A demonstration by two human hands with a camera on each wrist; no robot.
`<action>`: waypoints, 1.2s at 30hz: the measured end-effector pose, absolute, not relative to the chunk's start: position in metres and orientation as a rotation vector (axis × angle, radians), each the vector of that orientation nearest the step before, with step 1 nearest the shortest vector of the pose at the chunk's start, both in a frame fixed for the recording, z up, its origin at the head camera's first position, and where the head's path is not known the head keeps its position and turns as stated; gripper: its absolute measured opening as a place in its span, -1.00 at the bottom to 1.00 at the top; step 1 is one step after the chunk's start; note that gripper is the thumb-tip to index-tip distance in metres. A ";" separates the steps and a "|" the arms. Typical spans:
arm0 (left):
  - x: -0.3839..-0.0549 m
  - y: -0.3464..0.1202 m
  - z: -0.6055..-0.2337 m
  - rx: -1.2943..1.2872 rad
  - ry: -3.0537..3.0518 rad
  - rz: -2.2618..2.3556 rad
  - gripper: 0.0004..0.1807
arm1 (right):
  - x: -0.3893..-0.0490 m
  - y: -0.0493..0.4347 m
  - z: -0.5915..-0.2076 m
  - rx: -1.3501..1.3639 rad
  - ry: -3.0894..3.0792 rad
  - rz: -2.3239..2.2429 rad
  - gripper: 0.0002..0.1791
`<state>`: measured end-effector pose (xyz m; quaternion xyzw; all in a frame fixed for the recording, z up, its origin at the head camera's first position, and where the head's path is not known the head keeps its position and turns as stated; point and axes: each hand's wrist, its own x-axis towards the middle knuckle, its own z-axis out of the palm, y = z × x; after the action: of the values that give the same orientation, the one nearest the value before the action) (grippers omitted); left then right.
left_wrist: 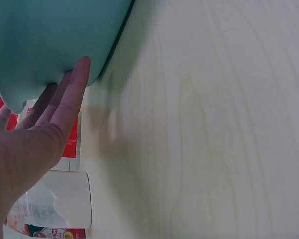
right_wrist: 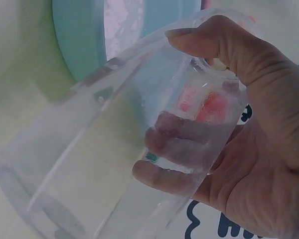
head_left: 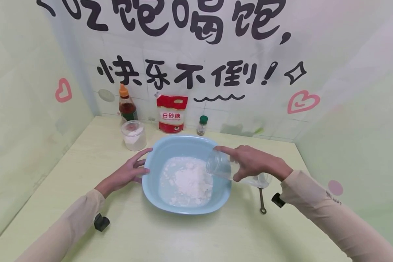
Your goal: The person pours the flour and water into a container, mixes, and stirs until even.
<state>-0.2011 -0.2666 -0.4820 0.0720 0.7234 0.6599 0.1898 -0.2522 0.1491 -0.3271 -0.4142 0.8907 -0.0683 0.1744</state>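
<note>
Two bare hands work at a light-blue plastic basin (head_left: 180,145), which sits on a pale wood-grain table (head_left: 190,240) between them. The left hand (head_left: 126,175) is spread, its fingers mostly straight, touching the basin's rim and outer wall, apparently to steady it. The right hand (head_left: 250,160) curls its fingers round a clear jar (right_wrist: 104,139), thumb on the opposite side. This jar is tipped nearly level, its mouth over the inside of the basin; whether any liquid remains in it, I cannot tell.

White powder (head_left: 193,180) is already in the basin, heaped toward the right hand and scattered in small clumps toward the left. It looks dry and loose, so the work seems at an early stage, with any blending not yet done.

Just beyond the left hand stands a clear tub of white powder (head_left: 134,140), with an orange-capped sauce bottle (head_left: 128,109) behind it. Beyond and between both hands are a red pouch of white granulated sugar (head_left: 171,115) and a small green-capped shaker (head_left: 201,126). Below the right hand lies a dark ring-ended handle (head_left: 262,202).
</note>
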 end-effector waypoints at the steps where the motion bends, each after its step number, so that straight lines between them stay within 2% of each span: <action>1: -0.201 -0.266 -0.482 0.199 2.034 1.853 -0.12 | -0.253 0.149 -0.327 -1.174 2.522 -0.197 0.11; 36: -0.201 -0.267 -0.482 0.190 2.026 1.855 -0.12 | -0.256 0.137 -0.325 -1.146 2.525 -0.224 0.08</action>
<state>-0.2013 -0.2670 -0.4820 0.0677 0.7221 0.6610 0.1926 -0.2564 0.1369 -0.3254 -0.4053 0.8930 -0.0792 0.1791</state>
